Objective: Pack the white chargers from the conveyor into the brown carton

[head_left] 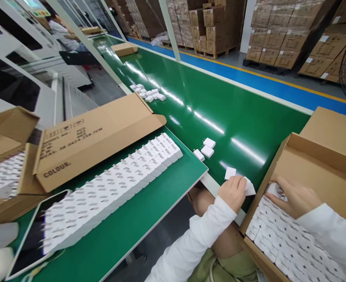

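Note:
My left hand [233,192] is closed at the near edge of the green belt, gripping a white plug charger [250,187]. Another white charger [230,172] shows just beyond its knuckles; whether the hand touches it I cannot tell. Inside the open carton [310,162] on the right, my right hand [297,197] pinches a white charger [275,190] between thumb and fingers. Below that hand lie tight rows of white chargers [290,243] with their pins facing up. Three loose chargers [208,151] rest on the belt ahead of my left hand.
A long block of white chargers [111,192], pins up, stands on the green side table [149,219]. Behind it lies a printed carton [102,137]; another open carton [22,188] holds chargers at far left. Several more chargers [147,93] lie farther up the belt [220,102].

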Action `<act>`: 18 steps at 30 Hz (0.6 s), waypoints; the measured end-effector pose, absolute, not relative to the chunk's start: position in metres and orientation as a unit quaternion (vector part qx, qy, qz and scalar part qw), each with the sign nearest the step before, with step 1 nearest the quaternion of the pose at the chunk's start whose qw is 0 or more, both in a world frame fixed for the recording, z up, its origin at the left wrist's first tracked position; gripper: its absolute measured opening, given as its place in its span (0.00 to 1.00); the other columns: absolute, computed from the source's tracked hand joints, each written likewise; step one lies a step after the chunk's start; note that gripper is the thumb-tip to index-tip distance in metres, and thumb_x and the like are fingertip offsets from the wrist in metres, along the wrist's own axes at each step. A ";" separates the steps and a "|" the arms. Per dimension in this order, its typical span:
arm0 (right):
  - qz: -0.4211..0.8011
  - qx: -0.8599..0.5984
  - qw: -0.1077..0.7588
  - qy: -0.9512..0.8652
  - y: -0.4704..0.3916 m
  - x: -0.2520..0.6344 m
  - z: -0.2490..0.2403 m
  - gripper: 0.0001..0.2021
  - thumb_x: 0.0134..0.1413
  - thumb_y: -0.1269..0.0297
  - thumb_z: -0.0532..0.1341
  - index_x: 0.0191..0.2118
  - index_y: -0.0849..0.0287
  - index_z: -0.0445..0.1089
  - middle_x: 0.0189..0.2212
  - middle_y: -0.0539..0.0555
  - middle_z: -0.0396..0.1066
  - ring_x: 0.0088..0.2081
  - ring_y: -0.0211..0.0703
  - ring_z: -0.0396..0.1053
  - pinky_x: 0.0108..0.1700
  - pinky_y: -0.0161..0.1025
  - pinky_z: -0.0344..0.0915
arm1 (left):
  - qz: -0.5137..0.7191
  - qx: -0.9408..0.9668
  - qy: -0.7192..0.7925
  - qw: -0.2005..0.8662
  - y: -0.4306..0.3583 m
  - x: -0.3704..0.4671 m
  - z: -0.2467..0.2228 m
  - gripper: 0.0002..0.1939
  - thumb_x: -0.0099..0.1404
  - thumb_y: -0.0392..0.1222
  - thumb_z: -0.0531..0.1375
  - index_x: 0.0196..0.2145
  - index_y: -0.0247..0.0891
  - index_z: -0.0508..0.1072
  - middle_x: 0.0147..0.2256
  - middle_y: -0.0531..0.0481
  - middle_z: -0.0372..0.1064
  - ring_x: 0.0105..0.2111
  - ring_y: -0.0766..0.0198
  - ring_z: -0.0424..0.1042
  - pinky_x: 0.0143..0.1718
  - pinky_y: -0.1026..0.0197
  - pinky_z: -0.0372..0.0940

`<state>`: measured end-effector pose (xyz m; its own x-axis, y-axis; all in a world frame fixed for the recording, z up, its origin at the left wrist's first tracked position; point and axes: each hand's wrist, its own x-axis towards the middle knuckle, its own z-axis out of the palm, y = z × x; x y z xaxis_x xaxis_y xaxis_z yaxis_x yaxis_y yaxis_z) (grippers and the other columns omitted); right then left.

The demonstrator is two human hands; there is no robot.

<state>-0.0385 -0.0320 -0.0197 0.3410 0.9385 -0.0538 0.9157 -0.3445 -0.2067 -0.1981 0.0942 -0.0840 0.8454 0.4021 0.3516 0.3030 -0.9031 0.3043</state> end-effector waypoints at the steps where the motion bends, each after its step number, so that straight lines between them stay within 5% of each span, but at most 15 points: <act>1: 0.100 -0.824 0.071 -0.553 -0.030 -0.040 -0.020 0.17 0.49 0.48 0.53 0.38 0.56 0.63 0.29 0.55 0.69 0.30 0.46 0.69 0.26 0.39 0.64 | 0.177 0.964 0.164 0.113 0.092 -0.196 -0.082 0.14 0.58 0.29 0.50 0.42 0.34 0.63 0.45 0.43 0.65 0.42 0.58 0.65 0.38 0.58 0.66; 5: 0.167 -0.835 0.091 -0.516 -0.035 -0.034 -0.013 0.17 0.53 0.47 0.46 0.41 0.53 0.59 0.39 0.56 0.71 0.38 0.50 0.69 0.37 0.47 0.66 | 0.057 0.981 0.139 0.124 0.088 -0.186 -0.065 0.15 0.56 0.37 0.55 0.42 0.35 0.62 0.52 0.40 0.58 0.46 0.52 0.61 0.38 0.54 0.65; 9: 0.064 -0.851 0.059 -0.518 -0.024 -0.018 0.011 0.16 0.56 0.52 0.45 0.45 0.52 0.59 0.42 0.54 0.70 0.40 0.50 0.68 0.36 0.47 0.66 | -0.011 0.982 0.142 0.122 0.092 -0.177 -0.049 0.09 0.63 0.38 0.49 0.40 0.35 0.63 0.38 0.43 0.65 0.42 0.53 0.63 0.35 0.54 0.64; 13: 0.043 -0.774 -0.052 -0.630 0.031 -0.024 0.013 0.14 0.57 0.65 0.47 0.45 0.57 0.63 0.38 0.58 0.70 0.42 0.49 0.66 0.35 0.43 0.65 | 0.021 0.985 0.125 0.118 0.091 -0.163 -0.058 0.14 0.66 0.36 0.43 0.47 0.35 0.61 0.36 0.44 0.66 0.39 0.55 0.64 0.35 0.55 0.63; 18: 0.092 -0.642 -0.133 -0.749 0.086 -0.051 -0.018 0.13 0.49 0.77 0.53 0.38 0.55 0.68 0.41 0.56 0.68 0.42 0.46 0.66 0.32 0.38 0.63 | 0.013 0.986 0.122 0.111 0.078 -0.156 -0.078 0.17 0.68 0.38 0.42 0.44 0.31 0.66 0.42 0.40 0.67 0.43 0.54 0.65 0.39 0.54 0.62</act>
